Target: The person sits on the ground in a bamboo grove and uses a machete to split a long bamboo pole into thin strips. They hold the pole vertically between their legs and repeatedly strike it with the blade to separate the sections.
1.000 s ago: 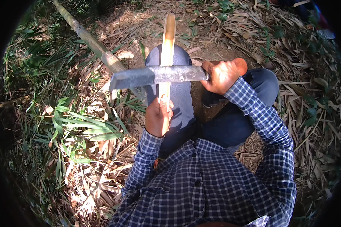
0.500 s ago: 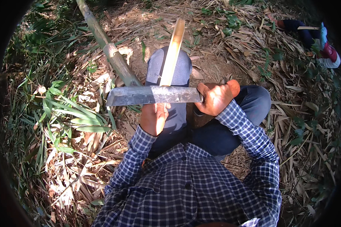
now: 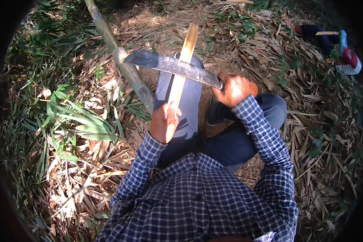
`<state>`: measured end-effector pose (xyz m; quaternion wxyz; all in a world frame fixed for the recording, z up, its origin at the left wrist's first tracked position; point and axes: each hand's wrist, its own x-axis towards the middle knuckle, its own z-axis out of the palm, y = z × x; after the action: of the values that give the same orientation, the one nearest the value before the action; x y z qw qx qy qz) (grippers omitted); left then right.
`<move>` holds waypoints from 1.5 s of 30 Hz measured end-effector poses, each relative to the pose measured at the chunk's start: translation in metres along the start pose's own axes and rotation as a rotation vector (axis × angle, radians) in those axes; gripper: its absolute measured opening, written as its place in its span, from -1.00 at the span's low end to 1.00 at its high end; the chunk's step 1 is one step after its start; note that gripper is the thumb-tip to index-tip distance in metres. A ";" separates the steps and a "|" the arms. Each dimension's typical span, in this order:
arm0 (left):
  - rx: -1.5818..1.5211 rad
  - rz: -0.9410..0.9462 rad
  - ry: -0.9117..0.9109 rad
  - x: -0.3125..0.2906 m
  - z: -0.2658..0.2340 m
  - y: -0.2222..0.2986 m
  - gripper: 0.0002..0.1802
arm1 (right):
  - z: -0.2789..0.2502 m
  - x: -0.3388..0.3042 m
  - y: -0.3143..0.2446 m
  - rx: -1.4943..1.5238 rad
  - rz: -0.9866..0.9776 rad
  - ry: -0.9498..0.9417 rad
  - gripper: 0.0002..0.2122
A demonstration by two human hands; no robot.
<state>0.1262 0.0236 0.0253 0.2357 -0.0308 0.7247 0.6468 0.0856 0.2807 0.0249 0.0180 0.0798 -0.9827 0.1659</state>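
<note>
A split bamboo strip [image 3: 177, 89], pale and hollowed on its upper face, points away from me along my raised knee [image 3: 190, 103]. Its near end is gripped by my left hand [image 3: 165, 122], thumb on top. My right hand [image 3: 234, 89] is closed round the handle of a machete [image 3: 169, 65] with a broad dark blade. The blade lies crosswise over the strip past its middle, its squared tip out to the left near a bamboo pole. Whether the edge bites into the strip cannot be made out.
A long green bamboo pole [image 3: 123, 60] slants along the ground at left. Green leaves [image 3: 94, 125] and dry bamboo litter [image 3: 314, 161] surround me. At far right, another person's gloved hand [image 3: 343, 40] is beside a thin strip.
My right hand has pushed the machete away from me along the bamboo strip, and the blade now slants with its tip farther out. My left hand keeps its grip almost in place.
</note>
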 end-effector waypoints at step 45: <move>0.000 -0.057 0.002 -0.006 -0.003 -0.003 -0.60 | -0.028 0.081 0.040 -0.014 0.301 -0.094 -0.69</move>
<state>0.1313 0.0183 0.0245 0.2534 -0.0522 0.7239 0.6396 -0.0007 0.3144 0.0433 -0.0528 -0.0609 -0.9845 0.1561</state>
